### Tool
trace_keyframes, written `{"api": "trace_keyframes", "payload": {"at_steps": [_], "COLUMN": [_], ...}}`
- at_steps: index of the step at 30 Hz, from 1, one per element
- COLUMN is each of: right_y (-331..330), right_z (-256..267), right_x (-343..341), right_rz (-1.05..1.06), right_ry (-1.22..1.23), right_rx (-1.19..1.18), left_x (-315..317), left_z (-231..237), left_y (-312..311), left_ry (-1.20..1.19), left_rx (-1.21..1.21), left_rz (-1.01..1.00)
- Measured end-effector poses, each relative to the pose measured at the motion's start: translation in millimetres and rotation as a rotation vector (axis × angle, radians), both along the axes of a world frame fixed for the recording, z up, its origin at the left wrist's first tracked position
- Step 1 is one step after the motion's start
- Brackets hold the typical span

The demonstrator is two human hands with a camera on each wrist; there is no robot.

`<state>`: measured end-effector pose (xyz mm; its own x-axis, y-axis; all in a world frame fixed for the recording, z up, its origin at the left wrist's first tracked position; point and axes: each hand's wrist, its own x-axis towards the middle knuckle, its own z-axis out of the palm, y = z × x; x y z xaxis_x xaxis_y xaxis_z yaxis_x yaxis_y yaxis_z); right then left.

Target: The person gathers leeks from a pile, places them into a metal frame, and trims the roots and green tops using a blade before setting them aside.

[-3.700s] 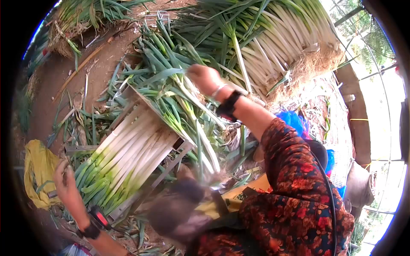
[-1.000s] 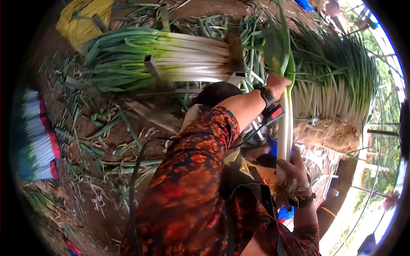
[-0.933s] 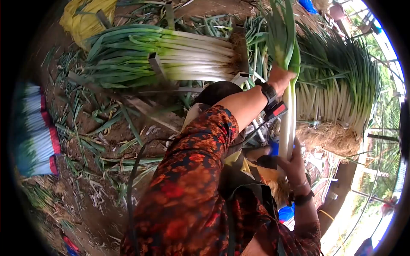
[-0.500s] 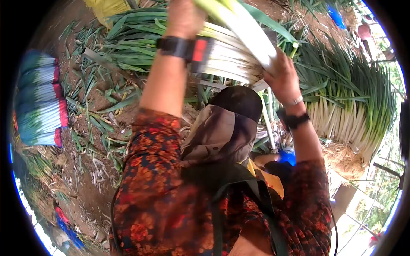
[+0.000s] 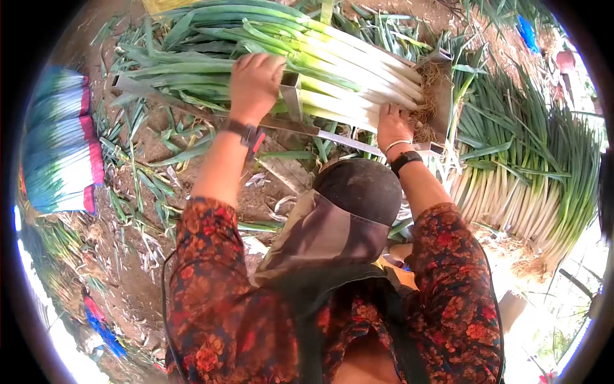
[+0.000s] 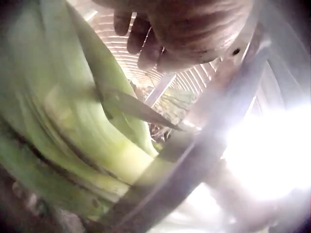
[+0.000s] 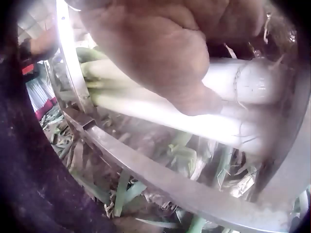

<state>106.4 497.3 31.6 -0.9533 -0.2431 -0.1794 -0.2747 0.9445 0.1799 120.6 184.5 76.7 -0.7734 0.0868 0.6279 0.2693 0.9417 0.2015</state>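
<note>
A bundle of leeks (image 5: 358,64) lies in a metal rack (image 5: 291,96), green leaves to the left, white stems and roots to the right. My left hand (image 5: 254,86) is over the green leaves beside an upright post, fingers bent loosely; in the left wrist view the hand (image 6: 189,34) is above the leaves (image 6: 73,111) and grips nothing visible. My right hand (image 5: 395,127) rests on the white stems near the root end. From the right wrist view, the thumb of this hand (image 7: 165,48) touches the white stems (image 7: 146,104); its other fingers are partly hidden.
A large heap of leeks (image 5: 511,179) lies at the right. Bundles with red bands (image 5: 64,147) stand at the left. A person in a dark cap (image 5: 358,192) is just below the rack. Cut leaves litter the ground, and yellow sacking (image 5: 167,5) is at the top.
The leeks that both hands held and swung over the rack now lie among the others. My left hand has moved down and left from the rack's top, my right hand slightly left onto the stems.
</note>
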Motion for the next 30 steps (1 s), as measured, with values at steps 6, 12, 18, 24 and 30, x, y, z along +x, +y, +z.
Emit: {"api": "trace_keyframes", "payload": {"at_steps": [6,12,18,24,30], "right_y": [-3.5,-6.1,-6.2,-8.1,-7.1], "right_z": [-8.8,-27.1,-30.4,-21.6,-19.6], "right_x": [7.7,6.5,10.3,11.1,13.8], "right_rz": [0.038,0.019,-0.022,-0.075,-0.099], "right_ry": [0.046,0.042,0.020,-0.013,-0.039], "right_rx": [0.144,0.190,0.115,0.090,0.038], "left_x": [-1.3,-6.3,-26.3,-56.5,-71.2], "left_z": [-60.5,-71.6,-31.0,-50.9,28.4], "left_y": [0.4,-3.3,-5.3,-2.9,-55.6], "left_ry": [-0.235,-0.244,-0.559,-0.756,-0.447], "left_rx": [-0.112,-0.030,-0.005,-0.244,-0.061], "left_rz": [0.054,0.068,-0.075,-0.133,0.002]}}
